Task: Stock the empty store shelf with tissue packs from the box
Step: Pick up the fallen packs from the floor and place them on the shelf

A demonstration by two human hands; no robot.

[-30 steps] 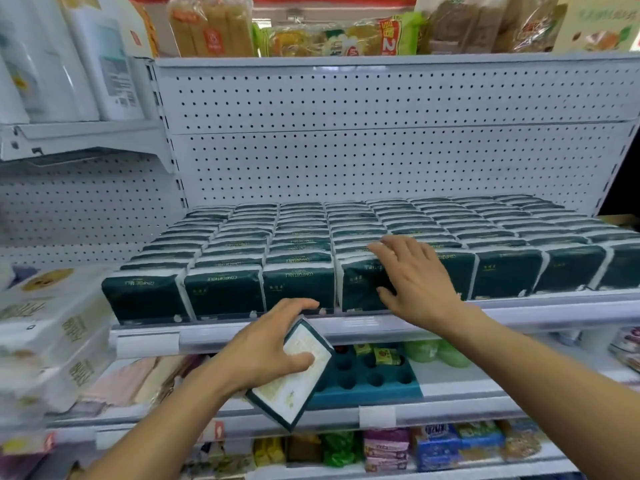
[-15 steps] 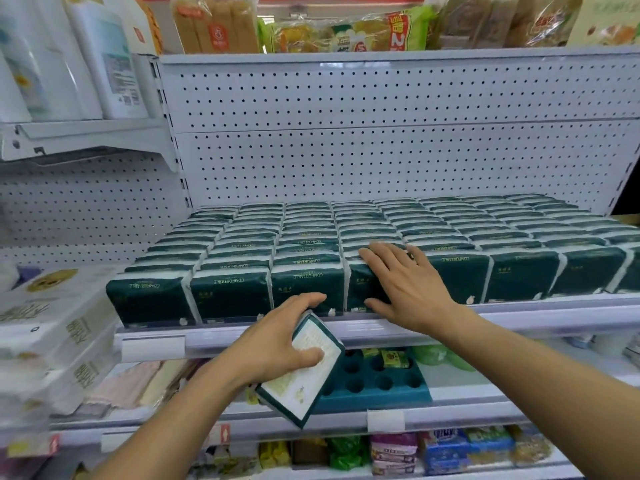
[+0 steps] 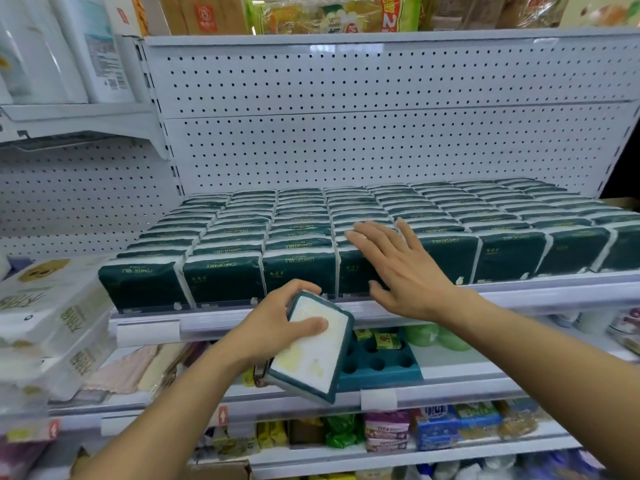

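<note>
Dark green tissue packs [image 3: 221, 278] fill the white shelf [image 3: 519, 292] in several rows running front to back. My left hand [image 3: 277, 327] grips one more tissue pack [image 3: 311, 351] below the shelf's front edge, its pale face turned up and tilted. My right hand [image 3: 401, 268] lies with straight, spread fingers over the front packs in the middle of the shelf, thumb down on their front face. The box is out of view.
A perforated white back panel [image 3: 346, 143] rises behind the packs. White tissue bundles [image 3: 45, 323] stack at the left. Below, a teal holed tray [image 3: 381, 362] and small packaged goods [image 3: 446, 424] fill the lower shelves. Snack bags [image 3: 329, 15] sit on the top shelf.
My right hand has shifted slightly right along the front packs with its fingers spread wider. My left hand has kept hold of the pack and stayed about level under the shelf edge.
</note>
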